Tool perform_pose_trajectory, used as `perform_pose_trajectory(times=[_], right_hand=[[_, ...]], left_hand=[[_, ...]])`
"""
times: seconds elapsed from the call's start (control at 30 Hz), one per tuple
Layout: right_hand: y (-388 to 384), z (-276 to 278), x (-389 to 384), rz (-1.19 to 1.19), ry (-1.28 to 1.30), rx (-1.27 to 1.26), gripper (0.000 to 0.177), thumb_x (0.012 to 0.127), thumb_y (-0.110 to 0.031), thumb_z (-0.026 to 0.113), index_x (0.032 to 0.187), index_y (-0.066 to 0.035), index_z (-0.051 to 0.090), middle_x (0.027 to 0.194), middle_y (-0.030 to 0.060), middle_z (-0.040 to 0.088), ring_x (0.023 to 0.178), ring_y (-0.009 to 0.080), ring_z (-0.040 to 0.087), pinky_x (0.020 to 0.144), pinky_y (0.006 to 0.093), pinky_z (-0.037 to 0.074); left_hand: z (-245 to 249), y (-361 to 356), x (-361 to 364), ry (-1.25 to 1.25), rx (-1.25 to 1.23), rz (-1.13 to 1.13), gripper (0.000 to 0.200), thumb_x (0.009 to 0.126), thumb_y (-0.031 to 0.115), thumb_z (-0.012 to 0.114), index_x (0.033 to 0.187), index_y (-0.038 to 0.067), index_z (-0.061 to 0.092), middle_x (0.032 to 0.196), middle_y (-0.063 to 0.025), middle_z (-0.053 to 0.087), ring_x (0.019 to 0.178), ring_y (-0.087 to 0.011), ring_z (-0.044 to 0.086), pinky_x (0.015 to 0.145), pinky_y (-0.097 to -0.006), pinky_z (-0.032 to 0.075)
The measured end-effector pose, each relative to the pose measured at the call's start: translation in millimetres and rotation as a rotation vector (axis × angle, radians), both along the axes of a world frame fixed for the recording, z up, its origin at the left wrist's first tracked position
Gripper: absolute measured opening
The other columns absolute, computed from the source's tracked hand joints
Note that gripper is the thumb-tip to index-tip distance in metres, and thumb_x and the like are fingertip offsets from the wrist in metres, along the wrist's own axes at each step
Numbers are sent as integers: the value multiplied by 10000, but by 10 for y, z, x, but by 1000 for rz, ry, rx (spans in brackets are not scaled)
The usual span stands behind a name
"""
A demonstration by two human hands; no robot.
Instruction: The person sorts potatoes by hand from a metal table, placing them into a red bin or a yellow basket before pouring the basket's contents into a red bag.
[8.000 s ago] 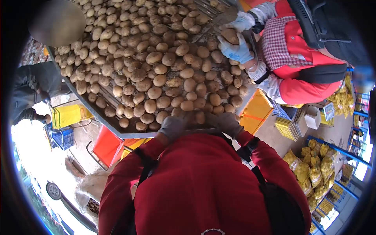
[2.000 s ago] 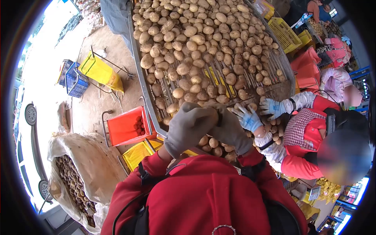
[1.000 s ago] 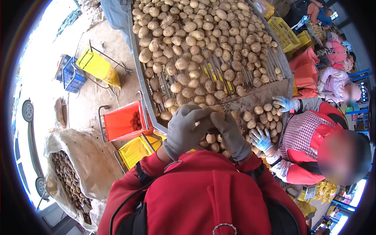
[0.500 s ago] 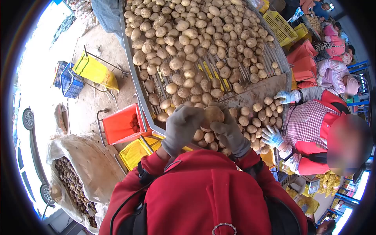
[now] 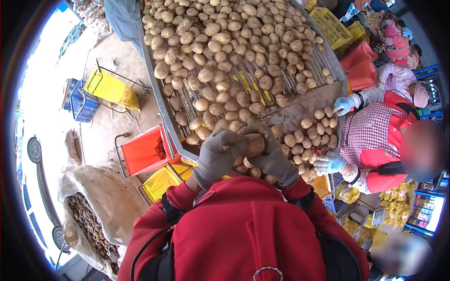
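Note:
Both my hands wear grey gloves and meet in front of my chest, over the near end of the sorting table. A large brown potato (image 5: 254, 145) is between them. My right hand (image 5: 275, 157) is closed around it, fingers over the far side and thumb on the near side. My left hand (image 5: 216, 157) is curled in against the potato's left end, its fingertips partly hidden. Many loose potatoes (image 5: 225, 77) cover the slatted metal bed beyond my hands. Smaller potatoes (image 5: 307, 140) lie in the tray to the right, some close below my hands.
At the right a co-worker's blue-gloved hands (image 5: 328, 164) reach to the tray. Red (image 5: 145, 150) and yellow (image 5: 157, 182) holders stand left of the table's metal edge (image 5: 161, 103). A big sack of potatoes (image 5: 93, 225) is at lower left. Yellow crates (image 5: 330, 28) stand at far right.
The potato has turned in my hands to lie more sideways, and my right fingers now reach over its far side. The co-worker's nearer hand has shifted slightly. Another person's head appears at lower right.

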State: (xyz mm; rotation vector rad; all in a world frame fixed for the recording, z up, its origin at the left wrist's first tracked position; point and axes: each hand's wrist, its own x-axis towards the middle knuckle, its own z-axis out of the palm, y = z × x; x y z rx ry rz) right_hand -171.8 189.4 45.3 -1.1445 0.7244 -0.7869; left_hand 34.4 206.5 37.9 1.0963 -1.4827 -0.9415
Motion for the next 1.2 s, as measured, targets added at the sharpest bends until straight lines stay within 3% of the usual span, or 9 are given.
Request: perform_pose_trajectory(times=[0.2, 0.37, 0.53, 0.67, 0.83, 0.9, 1.0, 1.1, 1.2], right_hand=[[-83, 127, 50, -52, 26, -340, 737, 849, 128, 686, 1502, -139, 472, 1381, 92, 578, 1081, 191, 660, 938, 330, 583], [-92, 19, 32, 79, 613, -254, 490, 987, -166, 699, 1448, -105, 544, 1238, 97, 704, 1049, 189, 715, 902, 334, 589], [-143, 28, 341, -43, 583, 169, 366, 1057, -343, 614, 1307, -79, 659, 1050, 155, 758, 964, 202, 744, 843, 377, 599], [-102, -163, 837, -10, 602, -1037, 386, 1058, -302, 586, 1378, -93, 636, 1103, 175, 757, 1025, 318, 747, 903, 410, 589], [-151, -685, 898, 164, 830, -633, 346, 1063, -244, 539, 1334, -82, 679, 1059, 164, 774, 941, 300, 755, 841, 393, 595], [-228, -912, 566, 92, 839, -389, 361, 1067, -214, 519, 1357, -49, 658, 1031, 176, 775, 924, 246, 761, 830, 340, 593], [-88, -896, 333, 155, 903, -378, 343, 1063, -203, 532, 1333, -36, 663, 1063, 174, 769, 959, 251, 756, 855, 345, 586], [129, -835, 368, 189, 963, -467, 292, 1048, -155, 554, 1281, -36, 684, 1065, 184, 766, 968, 299, 755, 863, 383, 590], [277, -802, 447, 228, 984, -971, 283, 1012, -158, 609, 1256, -47, 699, 1089, 193, 756, 1007, 345, 737, 898, 420, 585]], left_hand=[[-869, -172, 300, 230, 584, 261, 120, 1004, 143, 703, 988, 24, 694, 835, 20, 689, 806, -46, 593, 697, -255, 516], [-367, 179, 251, 528, 660, -243, 628, 1123, 459, 433, 1613, 72, 362, 1469, -93, 574, 1110, -143, 655, 936, -321, 581], [-629, 385, 361, 1128, 872, -345, 582, 1108, 505, 423, 1508, 87, 480, 1288, -50, 659, 1008, -140, 665, 797, -292, 576], [-498, 637, 450, 1186, 721, -365, 495, 1105, 412, 472, 1482, 91, 485, 1214, -29, 657, 930, -103, 635, 696, -245, 531], [-851, 1504, 772, 994, 978, -60, 455, 1081, 514, 493, 1302, 142, 634, 954, -8, 679, 638, -108, 543, 567, -248, 426], [-867, 1919, 1039, 1392, 971, 99, 475, 1073, 565, 490, 1237, 152, 660, 905, -21, 674, 588, -102, 500, 532, -236, 378], [-1521, 2367, 1608, 922, 845, 660, 619, 1024, 587, 545, 1399, 96, 502, 1170, -130, 605, 905, -264, 532, 759, -348, 434], [-2566, 2639, 2081, -88, 1089, 908, 857, 974, 608, 601, 1561, 39, 344, 1435, -238, 537, 1221, -426, 565, 986, -460, 490], [-2350, 2600, 2448, -521, 841, 1009, 781, 1004, 479, 597, 1573, -11, 383, 1468, -336, 544, 1284, -498, 591, 1076, -513, 484]])
